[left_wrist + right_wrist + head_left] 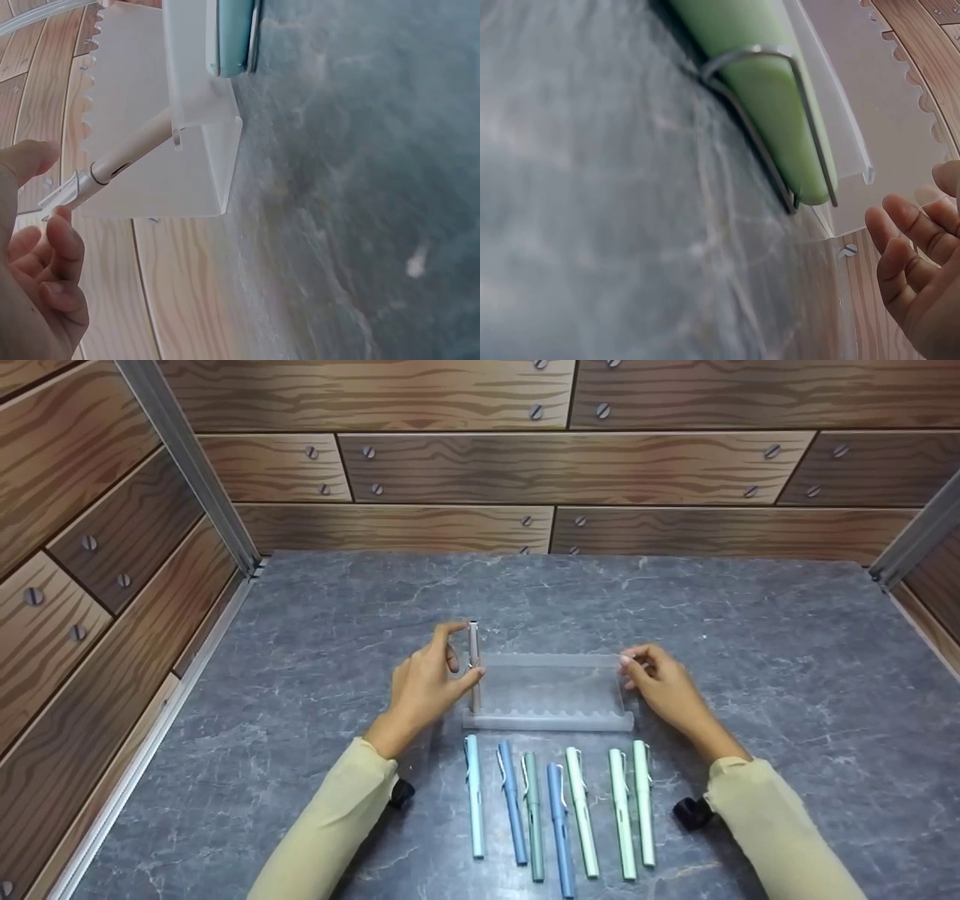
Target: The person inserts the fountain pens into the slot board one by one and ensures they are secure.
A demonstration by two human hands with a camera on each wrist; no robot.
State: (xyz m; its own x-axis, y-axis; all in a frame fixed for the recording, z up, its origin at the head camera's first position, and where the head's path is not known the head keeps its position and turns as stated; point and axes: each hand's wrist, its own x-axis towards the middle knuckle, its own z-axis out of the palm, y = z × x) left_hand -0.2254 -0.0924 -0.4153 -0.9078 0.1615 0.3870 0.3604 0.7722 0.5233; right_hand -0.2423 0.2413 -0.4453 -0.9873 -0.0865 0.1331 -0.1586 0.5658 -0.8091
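Pale pen in left end of rack, both your hands at the fixture

Your left hand point(429, 675) is at the pale pen point(135, 154), which lies sloping at the left end of the clear plastic rack point(551, 690), cap end away from you. Your index finger and thumb are spread apart along its cap; the remaining fingers are loosely bent. Your right hand point(660, 679) pinches the rack's far right corner between thumb and index finger.

On the near side of the rack, seven capped pens lie in a loose row on the marbled grey tabletop point(337, 607). Left to right, you have one light blue pen point(475, 802), a blue, a dark green, another blue and three pale green. Wood-patterned panels point(450, 469) stand behind.
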